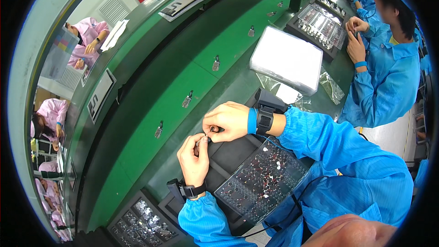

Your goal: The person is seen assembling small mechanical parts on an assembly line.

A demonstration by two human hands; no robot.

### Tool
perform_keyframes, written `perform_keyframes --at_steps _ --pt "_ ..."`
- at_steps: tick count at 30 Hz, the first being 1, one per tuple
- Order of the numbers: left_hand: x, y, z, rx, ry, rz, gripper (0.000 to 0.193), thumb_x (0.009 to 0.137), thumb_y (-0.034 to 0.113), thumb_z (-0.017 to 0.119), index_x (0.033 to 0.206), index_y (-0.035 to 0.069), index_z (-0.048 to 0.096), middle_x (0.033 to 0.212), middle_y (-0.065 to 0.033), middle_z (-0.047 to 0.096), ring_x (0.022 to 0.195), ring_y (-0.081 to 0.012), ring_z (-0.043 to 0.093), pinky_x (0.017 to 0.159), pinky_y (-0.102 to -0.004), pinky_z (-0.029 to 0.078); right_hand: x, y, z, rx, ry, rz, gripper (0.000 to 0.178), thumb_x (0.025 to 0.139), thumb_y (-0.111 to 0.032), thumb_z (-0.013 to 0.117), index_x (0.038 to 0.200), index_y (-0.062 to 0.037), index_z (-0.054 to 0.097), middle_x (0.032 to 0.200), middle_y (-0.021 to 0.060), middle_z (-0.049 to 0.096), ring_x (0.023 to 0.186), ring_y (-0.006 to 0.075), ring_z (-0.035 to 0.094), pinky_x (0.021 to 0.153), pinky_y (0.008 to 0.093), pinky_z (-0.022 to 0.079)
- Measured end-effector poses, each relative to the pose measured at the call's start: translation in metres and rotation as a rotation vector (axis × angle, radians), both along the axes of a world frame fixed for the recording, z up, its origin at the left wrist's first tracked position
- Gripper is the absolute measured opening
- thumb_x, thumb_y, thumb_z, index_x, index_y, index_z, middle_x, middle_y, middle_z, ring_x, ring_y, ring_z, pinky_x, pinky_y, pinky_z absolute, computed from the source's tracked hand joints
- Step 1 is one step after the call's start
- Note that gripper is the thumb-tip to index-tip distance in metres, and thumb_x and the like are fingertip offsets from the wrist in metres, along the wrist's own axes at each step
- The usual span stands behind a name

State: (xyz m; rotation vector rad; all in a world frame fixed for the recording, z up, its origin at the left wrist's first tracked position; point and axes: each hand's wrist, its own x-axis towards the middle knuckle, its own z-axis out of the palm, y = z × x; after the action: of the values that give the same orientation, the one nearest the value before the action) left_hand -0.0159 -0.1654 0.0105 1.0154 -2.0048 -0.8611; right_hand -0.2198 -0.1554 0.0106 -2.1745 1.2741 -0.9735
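Holds left hand [193, 159] and right hand [226, 121] close together in front of the body, almost tip to tip. Pinches a tiny piece [208, 139] between left thumb and fingers, just at the meeting point of both hands; cannot make out its kind, at such small size and partly covered. Curls right fingers inward beside that same piece; cannot tell from this angle about a clamped or loose right grip. Wears a blue band [252, 120] and a black wrist device [265, 120] on the right wrist. Keeps both hands above the edge of a black tray [226, 153], near a clear panel [297, 171] crowded with small dark, red and white parts. Has a compartment tray [160, 211] of silvery bits at lower left. Faces a green surface [151, 155] bearing a spaced row of silver pieces [187, 99]. Sits beside a co-worker in blue [386, 77] at right, with a white-topped box [288, 57] and a clear plastic bag [331, 87] in between.
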Motion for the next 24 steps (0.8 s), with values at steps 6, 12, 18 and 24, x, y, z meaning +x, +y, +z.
perform_keyframes --at_steps 6,12,18,24 --pt "0.0002 0.0007 -0.0019 0.027 0.018 -0.006 0.008 0.093 0.005 0.070 0.096 -0.002 0.070 0.072 -0.0034 0.059 0.058 -0.0081 0.047 0.053 -0.0257 0.037 -0.0005 0.0017 0.0028 0.004 0.005 0.001 0.015 0.083 -0.022 0.070 0.086 -0.0084 0.064 0.077 0.0061 0.067 0.072 0.0260 0.069 0.063 0.0386 0.054" --pt "0.0011 0.0002 -0.0018 0.012 0.015 -0.012 0.008 0.093 0.005 0.070 0.097 -0.002 0.070 0.073 -0.0038 0.059 0.059 -0.0085 0.047 0.053 -0.0259 0.037 -0.0008 0.0009 0.0021 0.004 0.011 0.012 0.016 0.082 -0.022 0.070 0.086 -0.0091 0.062 0.081 0.0065 0.067 0.074 0.0260 0.070 0.064 0.0386 0.054" --pt "0.0000 0.0008 -0.0027 0.014 0.016 -0.010 0.008 0.093 0.005 0.070 0.097 -0.002 0.070 0.072 -0.0040 0.058 0.059 -0.0091 0.047 0.054 -0.0266 0.037 -0.0010 0.0015 0.0003 0.008 0.017 0.004 0.016 0.082 -0.021 0.070 0.086 -0.0091 0.061 0.082 0.0065 0.067 0.075 0.0258 0.071 0.065 0.0389 0.055" --pt "0.0000 0.0000 -0.0014 0.007 0.011 -0.002 0.008 0.093 0.005 0.071 0.097 -0.002 0.070 0.072 -0.0039 0.058 0.059 -0.0093 0.047 0.053 -0.0269 0.037 -0.0011 0.0009 0.0010 0.008 0.031 0.003 0.016 0.082 -0.021 0.070 0.086 -0.0089 0.060 0.082 0.0068 0.066 0.075 0.0267 0.070 0.065 0.0398 0.055"
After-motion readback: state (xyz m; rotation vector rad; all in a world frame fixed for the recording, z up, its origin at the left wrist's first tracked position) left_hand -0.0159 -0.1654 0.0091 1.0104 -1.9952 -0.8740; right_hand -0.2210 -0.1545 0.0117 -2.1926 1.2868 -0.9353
